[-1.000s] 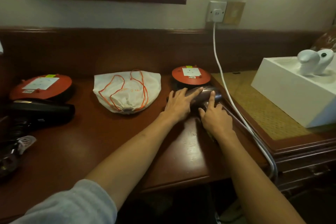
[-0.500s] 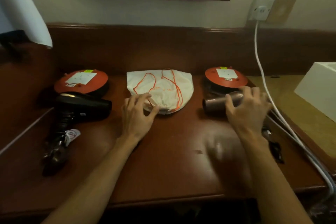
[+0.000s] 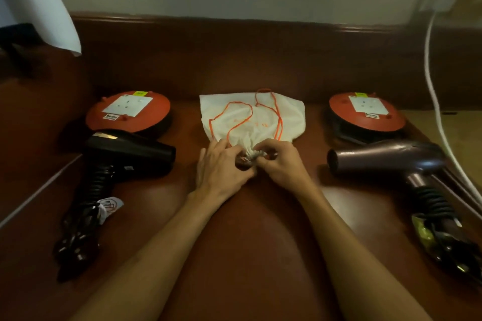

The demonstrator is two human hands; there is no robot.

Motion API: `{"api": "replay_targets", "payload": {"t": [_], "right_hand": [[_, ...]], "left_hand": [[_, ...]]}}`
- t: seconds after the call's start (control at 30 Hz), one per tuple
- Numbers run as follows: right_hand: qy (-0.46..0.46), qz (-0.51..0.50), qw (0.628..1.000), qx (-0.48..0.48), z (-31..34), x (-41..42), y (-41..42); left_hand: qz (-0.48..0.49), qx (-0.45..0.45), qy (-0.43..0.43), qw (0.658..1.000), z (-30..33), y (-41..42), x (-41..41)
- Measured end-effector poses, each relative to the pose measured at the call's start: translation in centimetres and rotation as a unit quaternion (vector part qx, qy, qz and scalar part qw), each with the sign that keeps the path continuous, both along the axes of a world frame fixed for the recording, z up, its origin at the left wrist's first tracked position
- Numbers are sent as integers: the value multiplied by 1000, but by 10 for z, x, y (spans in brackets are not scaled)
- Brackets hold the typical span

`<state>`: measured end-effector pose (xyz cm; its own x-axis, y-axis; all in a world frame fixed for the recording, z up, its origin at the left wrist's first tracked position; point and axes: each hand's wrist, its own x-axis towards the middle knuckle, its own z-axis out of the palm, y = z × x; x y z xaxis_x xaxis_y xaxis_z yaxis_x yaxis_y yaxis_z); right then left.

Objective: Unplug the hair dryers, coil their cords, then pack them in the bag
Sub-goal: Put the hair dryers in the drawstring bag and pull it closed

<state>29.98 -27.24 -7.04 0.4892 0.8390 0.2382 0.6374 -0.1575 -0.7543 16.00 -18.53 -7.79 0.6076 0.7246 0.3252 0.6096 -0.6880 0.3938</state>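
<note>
From my head view, my left hand [image 3: 221,167] and right hand [image 3: 280,161] both pinch the gathered, puckered mouth of the soft white cloth bag [image 3: 251,118], which lies flat mid-desk with thin orange drawstrings [image 3: 234,117] looped over it. The glossy black hair dryer [image 3: 127,152] lies left, its cord bundled below it; the purplish metallic hair dryer [image 3: 386,157] lies right, its cord partly cut off. Two round orange socket reels [image 3: 129,113] [image 3: 366,112] sit behind on the polished wooden desk [image 3: 247,242].
</note>
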Motion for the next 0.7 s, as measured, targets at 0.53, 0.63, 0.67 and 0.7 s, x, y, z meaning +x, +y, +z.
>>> {"api": "replay_targets", "payload": {"t": [0.53, 0.63, 0.67, 0.7], "right_hand": [[-1, -141, 985, 101, -9, -6, 9], [-79, -130, 984, 87, -9, -6, 7], [-109, -135, 982, 80, -9, -6, 7], [-134, -141, 978, 70, -8, -5, 7]], "left_hand": [[151, 63, -117, 980, 11, 11, -8], [93, 93, -95, 987, 12, 10, -8], [77, 89, -69, 991, 10, 10, -6], [67, 79, -44, 994, 9, 10, -6]]}}
